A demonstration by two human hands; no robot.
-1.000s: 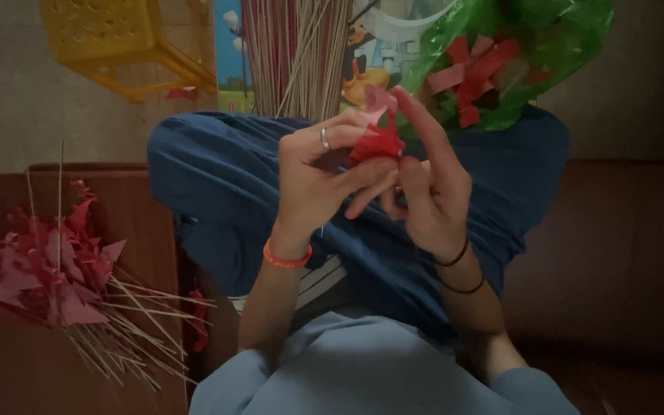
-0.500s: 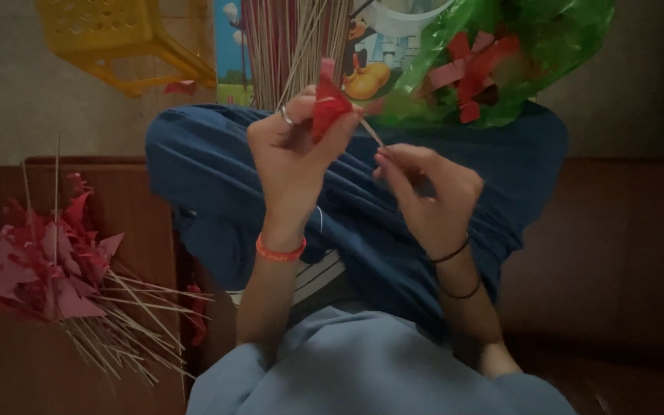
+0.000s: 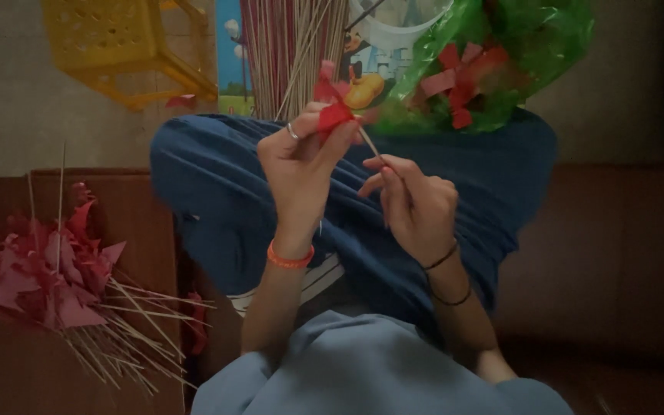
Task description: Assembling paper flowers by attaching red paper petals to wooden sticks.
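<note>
My left hand (image 3: 305, 161) pinches a folded red paper piece (image 3: 331, 100) at the top of a thin wooden stick (image 3: 370, 144). A ring is on one finger and an orange band on the wrist. My right hand (image 3: 415, 201) holds the lower part of the same stick between thumb and fingers, just right of the left hand. Both hands are raised above my lap, over my crossed legs in blue trousers (image 3: 217, 200).
A pile of finished red paper pieces on sticks (image 3: 55, 273) lies on the brown seat at my left. A bundle of bare sticks (image 3: 290, 46) stands ahead. A green plastic bag with red paper scraps (image 3: 493, 61) sits ahead right, a yellow plastic stool (image 3: 128, 46) ahead left.
My left hand lifted the red paper piece up and away from the right hand. The right hand slid down the stick and now holds it lower.
</note>
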